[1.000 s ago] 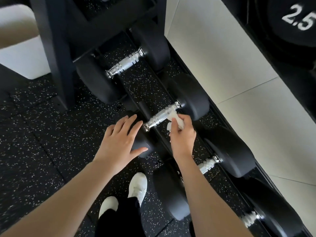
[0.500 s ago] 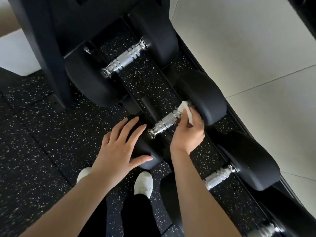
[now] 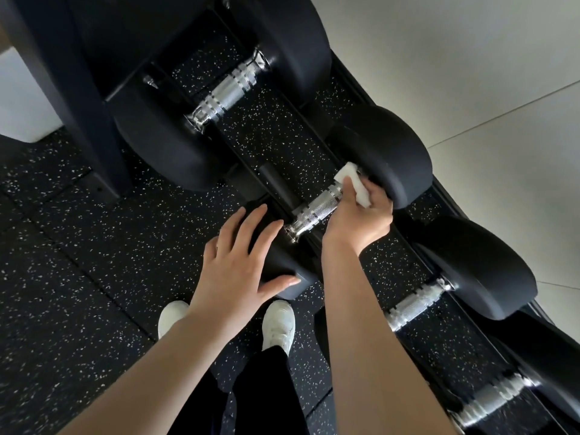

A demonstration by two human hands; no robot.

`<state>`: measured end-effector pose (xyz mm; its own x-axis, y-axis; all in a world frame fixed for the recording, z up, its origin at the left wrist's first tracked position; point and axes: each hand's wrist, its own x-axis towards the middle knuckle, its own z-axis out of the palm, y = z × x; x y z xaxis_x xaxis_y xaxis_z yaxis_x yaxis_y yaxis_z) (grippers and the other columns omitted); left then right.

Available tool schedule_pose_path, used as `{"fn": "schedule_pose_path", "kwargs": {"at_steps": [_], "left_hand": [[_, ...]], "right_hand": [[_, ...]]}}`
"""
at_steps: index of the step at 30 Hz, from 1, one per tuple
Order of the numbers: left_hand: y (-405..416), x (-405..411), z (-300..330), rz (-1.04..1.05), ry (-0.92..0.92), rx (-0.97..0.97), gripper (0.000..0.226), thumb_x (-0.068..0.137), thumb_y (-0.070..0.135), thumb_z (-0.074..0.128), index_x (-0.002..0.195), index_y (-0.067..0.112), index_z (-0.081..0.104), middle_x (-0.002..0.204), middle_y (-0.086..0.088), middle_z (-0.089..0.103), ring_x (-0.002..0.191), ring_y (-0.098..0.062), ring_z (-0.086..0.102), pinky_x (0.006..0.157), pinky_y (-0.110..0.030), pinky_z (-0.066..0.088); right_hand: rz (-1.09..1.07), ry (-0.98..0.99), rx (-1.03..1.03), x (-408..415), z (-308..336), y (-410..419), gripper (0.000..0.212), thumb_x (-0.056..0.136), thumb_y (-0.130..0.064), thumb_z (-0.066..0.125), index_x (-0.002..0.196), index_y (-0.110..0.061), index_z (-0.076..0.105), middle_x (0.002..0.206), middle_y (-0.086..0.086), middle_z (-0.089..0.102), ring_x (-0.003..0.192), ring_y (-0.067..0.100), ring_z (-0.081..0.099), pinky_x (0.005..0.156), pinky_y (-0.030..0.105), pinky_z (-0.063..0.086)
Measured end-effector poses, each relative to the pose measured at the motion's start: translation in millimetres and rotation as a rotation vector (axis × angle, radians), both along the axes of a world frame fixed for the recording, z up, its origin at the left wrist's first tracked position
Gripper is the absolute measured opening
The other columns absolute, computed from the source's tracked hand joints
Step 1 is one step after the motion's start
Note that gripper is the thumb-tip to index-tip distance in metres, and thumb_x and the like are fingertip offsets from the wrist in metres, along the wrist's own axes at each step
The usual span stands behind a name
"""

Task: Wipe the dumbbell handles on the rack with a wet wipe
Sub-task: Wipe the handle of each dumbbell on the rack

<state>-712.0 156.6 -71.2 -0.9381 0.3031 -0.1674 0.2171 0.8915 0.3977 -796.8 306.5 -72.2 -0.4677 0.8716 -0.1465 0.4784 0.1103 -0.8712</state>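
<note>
Several black dumbbells lie side by side on a low black rack (image 3: 276,183). My right hand (image 3: 361,215) holds a folded white wet wipe (image 3: 353,183) wrapped over the far end of the middle dumbbell's chrome handle (image 3: 314,211), close to its far head (image 3: 392,152). My left hand (image 3: 241,262) rests flat with fingers spread on the near head (image 3: 282,265) of that same dumbbell. Another chrome handle (image 3: 226,95) shows on the dumbbell to the upper left, and two more handles (image 3: 414,304) (image 3: 489,400) lie to the lower right.
A black rack upright (image 3: 72,98) stands at the left. Speckled black rubber floor (image 3: 78,262) lies under me, with my white shoes (image 3: 279,324) close to the rack. A pale tiled wall (image 3: 470,73) runs behind the dumbbells.
My right hand has slid the wipe along the middle handle from its centre toward the far head. The view has come closer and tilted down. My left hand stays on the near head.
</note>
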Motion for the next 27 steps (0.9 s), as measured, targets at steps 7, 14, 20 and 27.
{"fn": "schedule_pose_path", "kwargs": {"at_steps": [7,14,20,27], "left_hand": [[0.2,0.8,-0.9,0.001,0.003,0.009,0.076,0.081,0.070,0.038,0.138,0.021,0.043,0.150,-0.003,0.034,0.137,-0.030,0.033,0.092,-0.050,0.044],[0.7,0.1,-1.3,0.014,-0.005,0.024,0.076,0.078,0.069,0.038,0.137,0.022,0.043,0.151,-0.002,0.033,0.137,-0.029,0.031,0.093,-0.050,0.042],[0.2,0.2,-0.6,0.005,-0.002,0.030,0.074,0.080,0.067,0.049,0.137,0.021,0.042,0.150,-0.003,0.034,0.137,-0.030,0.032,0.092,-0.052,0.043],[-0.6,-0.3,-1.0,0.000,-0.009,0.026,0.075,0.079,0.068,0.043,0.138,0.021,0.042,0.150,-0.003,0.033,0.137,-0.029,0.031,0.092,-0.052,0.043]], "right_hand": [[0.373,-0.145,-0.025,35.2,-1.4,-2.8,0.015,0.074,-0.011,0.076,0.089,-0.014,0.071,0.098,-0.002,0.061,0.079,-0.007,0.054,0.063,0.000,0.042],[0.573,-0.235,-0.146,66.8,-5.2,-12.9,0.012,0.073,-0.019,0.080,0.079,-0.022,0.070,0.089,-0.006,0.066,0.081,-0.003,0.061,0.072,0.007,0.045],[0.592,-0.355,-0.229,70.0,-2.4,-0.2,0.009,0.075,-0.021,0.079,0.077,-0.020,0.071,0.070,-0.012,0.066,0.063,-0.005,0.060,0.058,0.008,0.047],[0.507,-0.346,-0.325,72.1,-14.0,6.1,0.022,0.074,-0.014,0.078,0.074,-0.028,0.061,0.078,-0.010,0.064,0.070,0.001,0.059,0.060,0.011,0.048]]}}
